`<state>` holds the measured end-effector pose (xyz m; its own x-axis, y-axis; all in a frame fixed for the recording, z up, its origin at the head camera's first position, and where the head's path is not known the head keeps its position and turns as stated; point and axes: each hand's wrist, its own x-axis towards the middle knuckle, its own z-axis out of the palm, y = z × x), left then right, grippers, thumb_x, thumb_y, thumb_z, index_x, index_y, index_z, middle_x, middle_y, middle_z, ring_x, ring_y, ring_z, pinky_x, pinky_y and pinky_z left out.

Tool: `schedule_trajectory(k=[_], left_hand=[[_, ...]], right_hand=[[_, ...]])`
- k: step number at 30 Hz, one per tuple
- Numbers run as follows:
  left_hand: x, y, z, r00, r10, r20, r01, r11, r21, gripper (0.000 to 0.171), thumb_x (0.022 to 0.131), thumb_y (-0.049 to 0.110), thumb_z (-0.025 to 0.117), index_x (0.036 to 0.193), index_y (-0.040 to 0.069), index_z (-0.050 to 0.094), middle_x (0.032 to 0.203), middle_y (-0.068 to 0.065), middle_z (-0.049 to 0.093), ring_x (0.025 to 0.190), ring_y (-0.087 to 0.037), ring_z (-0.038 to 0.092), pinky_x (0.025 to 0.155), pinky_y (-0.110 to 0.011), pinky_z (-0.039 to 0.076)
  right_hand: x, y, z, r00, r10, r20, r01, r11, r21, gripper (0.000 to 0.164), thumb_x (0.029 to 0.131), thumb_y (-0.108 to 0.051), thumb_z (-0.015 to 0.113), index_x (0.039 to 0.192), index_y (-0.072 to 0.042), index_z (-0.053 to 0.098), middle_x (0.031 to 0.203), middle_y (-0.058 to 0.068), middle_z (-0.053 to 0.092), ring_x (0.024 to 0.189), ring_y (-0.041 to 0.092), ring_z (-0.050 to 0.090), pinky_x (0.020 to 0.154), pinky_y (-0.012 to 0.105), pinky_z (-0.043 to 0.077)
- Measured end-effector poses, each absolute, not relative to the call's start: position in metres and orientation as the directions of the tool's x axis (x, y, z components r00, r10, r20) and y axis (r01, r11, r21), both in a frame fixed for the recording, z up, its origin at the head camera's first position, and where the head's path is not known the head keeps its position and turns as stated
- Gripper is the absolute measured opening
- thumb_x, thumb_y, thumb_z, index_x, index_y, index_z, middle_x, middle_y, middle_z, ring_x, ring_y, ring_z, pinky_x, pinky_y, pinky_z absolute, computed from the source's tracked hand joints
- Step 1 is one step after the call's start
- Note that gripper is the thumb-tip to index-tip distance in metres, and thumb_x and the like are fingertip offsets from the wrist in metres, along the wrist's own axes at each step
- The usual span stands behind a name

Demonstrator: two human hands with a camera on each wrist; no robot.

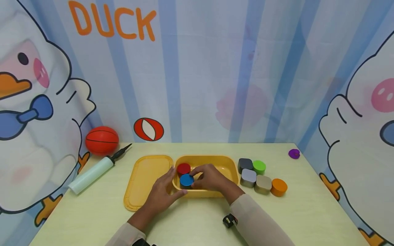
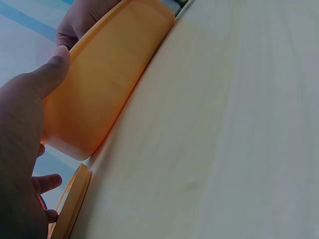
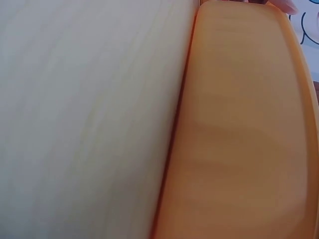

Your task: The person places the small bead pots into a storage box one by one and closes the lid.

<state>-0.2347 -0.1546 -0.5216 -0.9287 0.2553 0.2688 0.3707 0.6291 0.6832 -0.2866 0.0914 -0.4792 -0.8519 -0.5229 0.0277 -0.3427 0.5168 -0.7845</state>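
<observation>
A yellow box (image 1: 203, 193) sits on the table with its long side facing me. Inside it, at the left end, are a red round lidded piece (image 1: 183, 168) and, nearer me, a blue-topped round piece (image 1: 186, 180). My right hand (image 1: 210, 177) reaches over the front rim and pinches the blue-topped piece between fingers and thumb. Around the box's front left corner, my left hand (image 1: 163, 191) rests with fingers fairly straight along the end. In the left wrist view, its thumb (image 2: 54, 69) touches the rim. The box wall (image 3: 244, 124) hides the right hand's grip in the right wrist view.
Left of the box lies a yellow lid (image 1: 140, 184). To its right stand dark grey (image 1: 245, 165), green (image 1: 259, 166), silver (image 1: 248, 177), beige (image 1: 263, 184) and orange (image 1: 279, 187) pieces. A hand pump (image 1: 95, 172), red ball (image 1: 102, 140) and purple item (image 1: 294, 153) lie near the table's edges.
</observation>
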Motion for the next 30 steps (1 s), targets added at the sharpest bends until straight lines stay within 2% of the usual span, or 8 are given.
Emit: schedule_trajectory(k=[6, 12, 22, 30], left_hand=[[-0.235, -0.154, -0.52, -0.928, 0.255, 0.272, 0.373, 0.637, 0.675, 0.098, 0.095, 0.052, 0.083, 0.17, 0.008, 0.037, 0.178, -0.009, 0.034, 0.164, -0.04, 0.037, 0.129, -0.071, 0.033], [-0.234, -0.154, -0.52, -0.926, 0.251, 0.282, 0.377, 0.63, 0.679, 0.096, 0.095, 0.048, 0.084, 0.169, 0.008, 0.038, 0.178, -0.011, 0.035, 0.163, -0.041, 0.038, 0.128, -0.072, 0.034], [-0.234, -0.154, -0.523, -0.909, 0.255, 0.329, 0.414, 0.619, 0.668, 0.095, 0.094, 0.046, 0.086, 0.167, 0.005, 0.042, 0.175, -0.016, 0.039, 0.16, -0.045, 0.043, 0.125, -0.073, 0.037], [-0.237, -0.154, -0.523, -0.91, 0.266, 0.318, 0.414, 0.616, 0.67, 0.097, 0.094, 0.048, 0.085, 0.168, 0.005, 0.039, 0.176, -0.016, 0.036, 0.162, -0.042, 0.041, 0.126, -0.072, 0.036]], right_hand=[[-0.286, 0.092, -0.479, -0.84, -0.542, 0.02, -0.33, 0.481, -0.812, 0.029, 0.096, -0.006, 0.083, 0.125, -0.006, 0.082, 0.124, 0.011, 0.081, 0.105, 0.028, 0.083, 0.09, 0.038, 0.069], [-0.286, 0.092, -0.479, -0.834, -0.55, 0.039, -0.353, 0.478, -0.804, 0.028, 0.097, -0.005, 0.082, 0.124, -0.003, 0.081, 0.12, 0.014, 0.081, 0.106, 0.029, 0.083, 0.092, 0.039, 0.069], [-0.286, 0.095, -0.475, -0.9, -0.431, 0.062, -0.315, 0.546, -0.777, 0.027, 0.096, -0.009, 0.084, 0.122, -0.001, 0.08, 0.116, 0.015, 0.081, 0.102, 0.031, 0.082, 0.091, 0.042, 0.068], [-0.282, 0.111, -0.466, -0.925, -0.353, 0.141, -0.315, 0.506, -0.803, 0.028, 0.098, -0.009, 0.082, 0.124, 0.001, 0.079, 0.118, 0.017, 0.081, 0.102, 0.03, 0.081, 0.091, 0.043, 0.068]])
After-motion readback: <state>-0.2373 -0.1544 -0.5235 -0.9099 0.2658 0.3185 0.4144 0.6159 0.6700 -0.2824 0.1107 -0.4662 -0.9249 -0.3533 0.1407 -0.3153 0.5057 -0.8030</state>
